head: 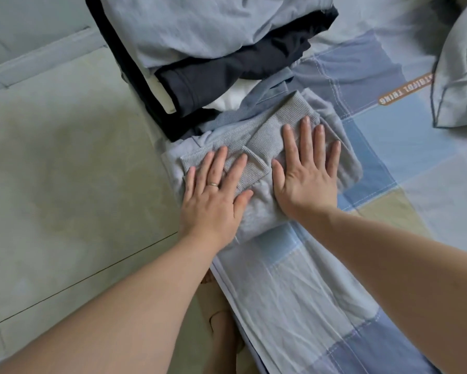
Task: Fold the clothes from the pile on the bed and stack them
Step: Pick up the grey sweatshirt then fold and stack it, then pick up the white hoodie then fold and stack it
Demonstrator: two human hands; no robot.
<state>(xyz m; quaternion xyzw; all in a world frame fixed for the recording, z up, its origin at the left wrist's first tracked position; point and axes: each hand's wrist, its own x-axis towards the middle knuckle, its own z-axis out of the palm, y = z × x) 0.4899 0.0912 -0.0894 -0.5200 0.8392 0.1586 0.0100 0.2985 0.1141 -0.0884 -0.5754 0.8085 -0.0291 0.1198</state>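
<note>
Left of our left hand [213, 203] lies the tiled floor [65, 157]. That hand, a ring [213, 184] on one finger, rests flat with fingers straight and spread on the folded grey garment [259, 206], gripping nothing. Beyond its fingertips sits the stack of folded clothes [213, 31], pale blue over black. Our right hand [305, 182] presses flat on the same garment, fingers straight, just beside the left. Right of it spreads the checked bedsheet [388, 147], and farther right an unfolded grey shirt [458, 76].
</note>
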